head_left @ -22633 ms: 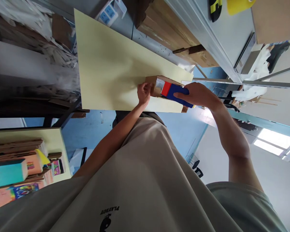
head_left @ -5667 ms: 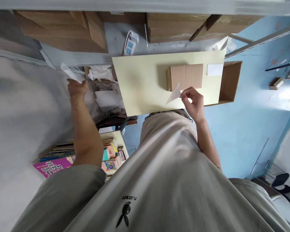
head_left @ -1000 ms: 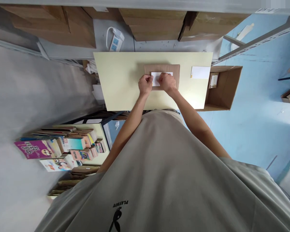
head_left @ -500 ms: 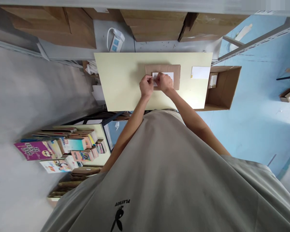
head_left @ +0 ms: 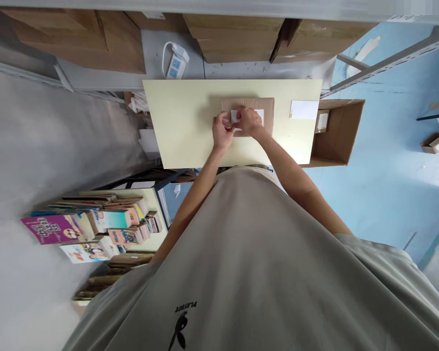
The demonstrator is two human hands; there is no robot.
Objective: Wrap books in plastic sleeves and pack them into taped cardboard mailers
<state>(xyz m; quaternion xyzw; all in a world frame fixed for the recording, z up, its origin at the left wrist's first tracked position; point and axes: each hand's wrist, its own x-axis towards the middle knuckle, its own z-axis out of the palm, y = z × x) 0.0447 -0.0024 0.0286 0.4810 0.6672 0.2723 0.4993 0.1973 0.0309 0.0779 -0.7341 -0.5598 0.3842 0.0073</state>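
Observation:
A flat brown cardboard parcel [head_left: 268, 105] lies on the pale yellow tabletop [head_left: 185, 126], with a white label [head_left: 259, 113] on its upper face. My left hand [head_left: 222, 132] is at the parcel's left edge, fingers curled and thumb close to the label's lower left corner. Whatever it pinches is too small to make out. Over the label is my right hand [head_left: 250, 122], its fingers bent and closed at the label's left part, covering much of it. The fingertips of both hands are close together.
A white card [head_left: 303, 109] lies at the tabletop's right. Beside that edge stands an open cardboard box [head_left: 338, 136] with a small labelled parcel inside. Behind are a power strip [head_left: 177, 63] and large cartons [head_left: 237, 41] on a shelf. Stacked books [head_left: 58, 229] stand lower left.
My left hand's fingers have opened slightly and its thumb has shifted lower. My right hand has turned a little, its fingers spreading along the label's left part. The parcel stays nearly in place.

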